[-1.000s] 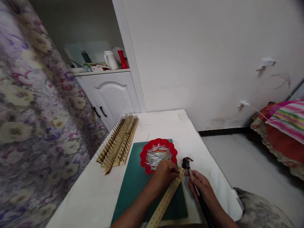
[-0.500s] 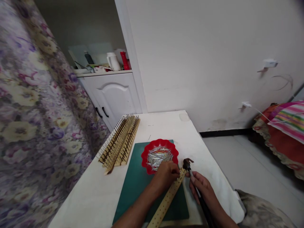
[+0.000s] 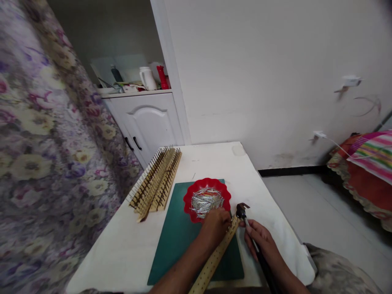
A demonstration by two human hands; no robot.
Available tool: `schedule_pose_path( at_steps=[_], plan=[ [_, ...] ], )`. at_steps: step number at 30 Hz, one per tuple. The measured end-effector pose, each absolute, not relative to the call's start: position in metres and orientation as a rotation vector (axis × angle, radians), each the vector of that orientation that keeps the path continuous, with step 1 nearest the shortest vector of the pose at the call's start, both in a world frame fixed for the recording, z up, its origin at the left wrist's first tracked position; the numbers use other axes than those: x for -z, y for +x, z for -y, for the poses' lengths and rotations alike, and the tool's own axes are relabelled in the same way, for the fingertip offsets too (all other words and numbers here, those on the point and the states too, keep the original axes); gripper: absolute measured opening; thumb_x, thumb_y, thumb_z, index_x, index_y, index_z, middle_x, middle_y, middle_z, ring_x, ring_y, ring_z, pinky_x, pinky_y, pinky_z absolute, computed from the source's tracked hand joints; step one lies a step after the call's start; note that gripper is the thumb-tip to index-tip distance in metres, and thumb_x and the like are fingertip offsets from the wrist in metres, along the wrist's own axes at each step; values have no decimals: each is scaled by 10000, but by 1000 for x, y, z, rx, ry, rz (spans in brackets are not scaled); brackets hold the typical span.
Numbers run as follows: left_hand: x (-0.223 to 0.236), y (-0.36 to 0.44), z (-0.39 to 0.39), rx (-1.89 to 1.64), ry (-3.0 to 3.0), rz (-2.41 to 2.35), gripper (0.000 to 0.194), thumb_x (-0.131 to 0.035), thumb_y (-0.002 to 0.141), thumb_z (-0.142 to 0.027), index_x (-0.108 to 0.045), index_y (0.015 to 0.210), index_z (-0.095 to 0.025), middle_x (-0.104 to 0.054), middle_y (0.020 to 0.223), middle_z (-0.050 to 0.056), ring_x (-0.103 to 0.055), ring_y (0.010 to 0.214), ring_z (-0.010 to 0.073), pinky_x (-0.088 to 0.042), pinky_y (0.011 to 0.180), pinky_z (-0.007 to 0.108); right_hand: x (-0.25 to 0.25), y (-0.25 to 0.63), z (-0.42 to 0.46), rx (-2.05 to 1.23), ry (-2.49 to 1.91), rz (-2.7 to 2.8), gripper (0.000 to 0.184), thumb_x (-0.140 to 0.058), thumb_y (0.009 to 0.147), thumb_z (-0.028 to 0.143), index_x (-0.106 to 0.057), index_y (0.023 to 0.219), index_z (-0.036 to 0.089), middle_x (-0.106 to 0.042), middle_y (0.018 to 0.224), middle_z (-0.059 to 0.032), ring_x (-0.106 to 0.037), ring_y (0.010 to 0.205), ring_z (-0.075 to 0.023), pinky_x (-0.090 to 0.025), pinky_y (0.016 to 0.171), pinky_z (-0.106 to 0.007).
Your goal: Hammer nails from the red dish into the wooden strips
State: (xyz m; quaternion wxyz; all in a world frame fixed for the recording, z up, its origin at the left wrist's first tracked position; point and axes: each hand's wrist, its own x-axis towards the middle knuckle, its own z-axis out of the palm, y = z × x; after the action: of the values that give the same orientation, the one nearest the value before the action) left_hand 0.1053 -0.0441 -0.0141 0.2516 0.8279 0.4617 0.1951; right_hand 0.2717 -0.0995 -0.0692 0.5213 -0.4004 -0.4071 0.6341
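Observation:
My left hand is closed, its fingertips pinched together just above the far end of a narrow wooden strip. What sits between those fingertips is too small to make out. The strip has rows of small holes or dots, and a few nails stand near its far end. My right hand grips a hammer by its shaft. The dark hammer head is beside the strip's far end. A red scalloped bowl full of loose silvery nails stands just beyond my left hand.
A green mat lies under the strip and bowl on a white-covered table. Several wooden strips bristling with nails are stacked at the left. Single loose nails lie behind the bowl. A floral curtain hangs left.
The whole view has shifted slightly. My left hand stays at the strip's far end, its fingers turned a little more downward. The hammer remains in my right hand, almost still.

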Motion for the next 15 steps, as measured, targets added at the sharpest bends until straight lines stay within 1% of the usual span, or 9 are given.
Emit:
schedule_pose_path(
  at_steps=[6,10,15],
  plan=[
    [19,104,46,-561,2231,-1271,166,-500,670,-36,-591,575,-137,-573,637,1,-502,632,120,-305,579,226,54,278,105,-1510,-945,970,265,-512,890,401,-540,984,155,-518,484,83,-347,278,-17,-198,301,-131],
    [21,104,45,-550,2238,-1302,165,-502,668,-39,-559,546,-136,-546,627,-2,-474,618,116,-286,569,232,35,285,108,-1589,-878,961,323,-519,875,436,-511,1036,156,-543,488,75,-340,248,-22,-205,270,-132],
    [22,104,47,-592,2216,-1314,186,-479,693,-56,-530,533,-138,-528,624,-1,-464,608,116,-285,559,238,18,280,117,-1672,-847,1023,355,-536,852,464,-499,1026,157,-558,475,75,-314,223,-16,-197,247,-121]
  ],
)
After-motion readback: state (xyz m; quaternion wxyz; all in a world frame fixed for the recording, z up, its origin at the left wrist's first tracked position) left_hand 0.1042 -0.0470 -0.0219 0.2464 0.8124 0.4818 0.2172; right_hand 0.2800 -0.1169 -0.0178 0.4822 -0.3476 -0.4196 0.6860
